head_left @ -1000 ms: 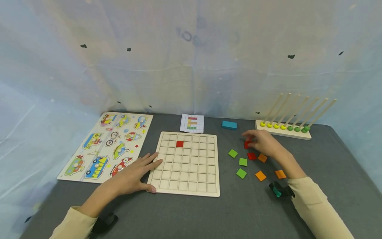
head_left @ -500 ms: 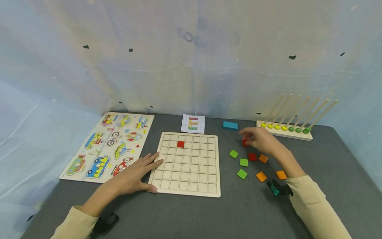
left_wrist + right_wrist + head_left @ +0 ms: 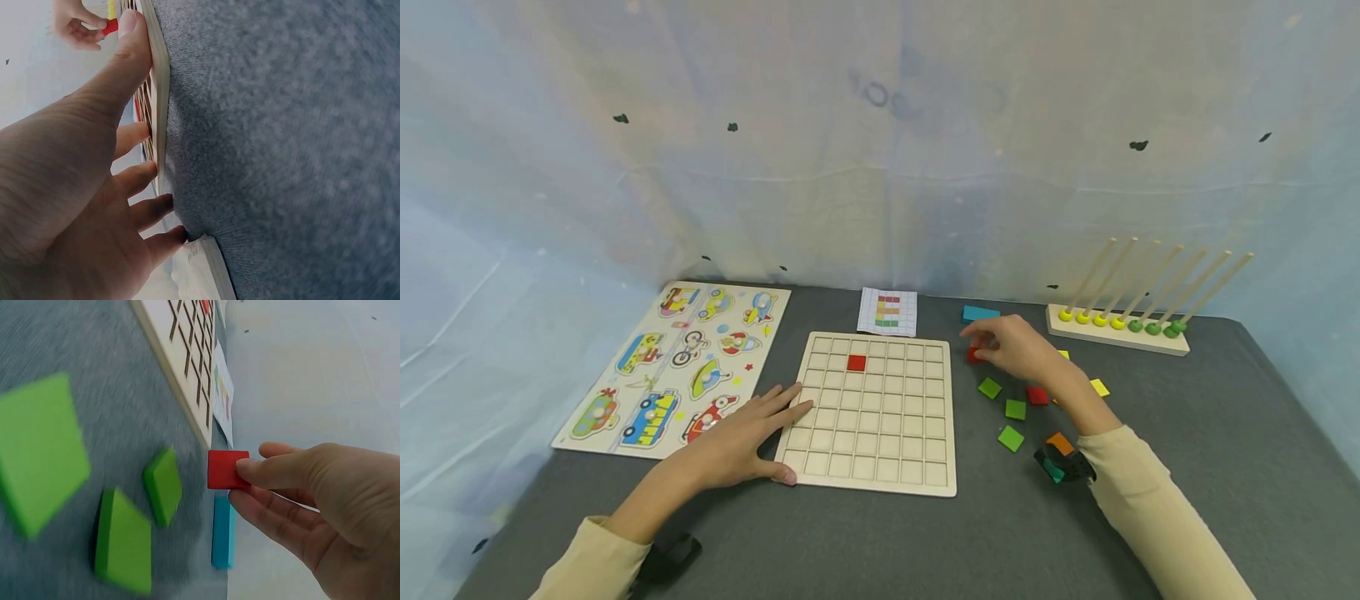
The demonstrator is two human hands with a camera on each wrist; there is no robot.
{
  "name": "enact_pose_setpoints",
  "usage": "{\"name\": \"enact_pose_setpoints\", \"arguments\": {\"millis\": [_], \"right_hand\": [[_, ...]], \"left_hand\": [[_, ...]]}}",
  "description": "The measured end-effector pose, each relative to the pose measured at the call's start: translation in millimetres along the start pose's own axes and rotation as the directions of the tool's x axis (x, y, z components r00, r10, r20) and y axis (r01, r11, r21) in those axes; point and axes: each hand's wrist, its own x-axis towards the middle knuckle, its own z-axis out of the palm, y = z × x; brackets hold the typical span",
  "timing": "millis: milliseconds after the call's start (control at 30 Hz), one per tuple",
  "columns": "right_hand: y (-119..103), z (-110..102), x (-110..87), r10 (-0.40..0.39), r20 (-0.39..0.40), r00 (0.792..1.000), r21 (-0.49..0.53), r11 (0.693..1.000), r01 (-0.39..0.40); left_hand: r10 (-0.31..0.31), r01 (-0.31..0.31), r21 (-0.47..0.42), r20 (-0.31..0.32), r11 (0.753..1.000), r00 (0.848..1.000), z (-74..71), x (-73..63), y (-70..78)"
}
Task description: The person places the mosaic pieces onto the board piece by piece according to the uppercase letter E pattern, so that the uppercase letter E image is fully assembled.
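Note:
My right hand pinches a red square tile between thumb and fingers, held above the table to the right of the wooden grid board. My left hand lies spread at the board's left edge, its thumb at the near left corner and its fingertips on the rim. One red tile sits in a cell of the board's second row. Several green tiles, another red tile and an orange tile lie on the table under and near the right forearm, which covers some of the tiles.
A vehicle picture puzzle lies left of the board. A printed pattern card is behind it, with a blue block to the card's right. A bead rack with upright sticks stands at the back right. Yellow tiles lie beyond the right forearm.
My right hand has lifted the red tile and moved left with it, toward the board. Yellow tiles now show beside the forearm. My left hand stays at the board's edge.

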Motion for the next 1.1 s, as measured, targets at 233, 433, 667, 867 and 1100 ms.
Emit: {"name": "enact_pose_setpoints", "arguments": {"millis": [233,433,667,867,1100], "right_hand": [[-22.1,13.1,16.4,-0.047,0.006,0.999,0.059,0.997,0.046],[-39.2,26.4,32.8,-0.068,0.024,0.997,0.089,0.994,0.066],[-53.0,44.6,53.1,-0.100,0.047,0.994,0.115,0.989,0.094],[-63.4,58.5,66.6,-0.159,0.004,0.987,0.169,0.973,0.156],[-69.0,70.8,76.6,-0.178,-0.006,0.984,0.170,0.970,0.177]], "left_hand": [[0.005,-0.005,0.000,-0.008,1.000,1.000,1.5,-0.5,-1.7],[0.007,-0.007,0.002,-0.009,1.000,1.000,1.1,-1.9,-1.9],[0.019,-0.019,0.003,-0.015,1.000,1.000,0.8,-0.5,-1.1],[0.011,-0.011,-0.001,-0.011,1.000,1.000,1.2,-0.8,-1.8],[0.017,-0.017,0.003,-0.013,1.000,1.000,2.0,-0.3,-2.9]]}}
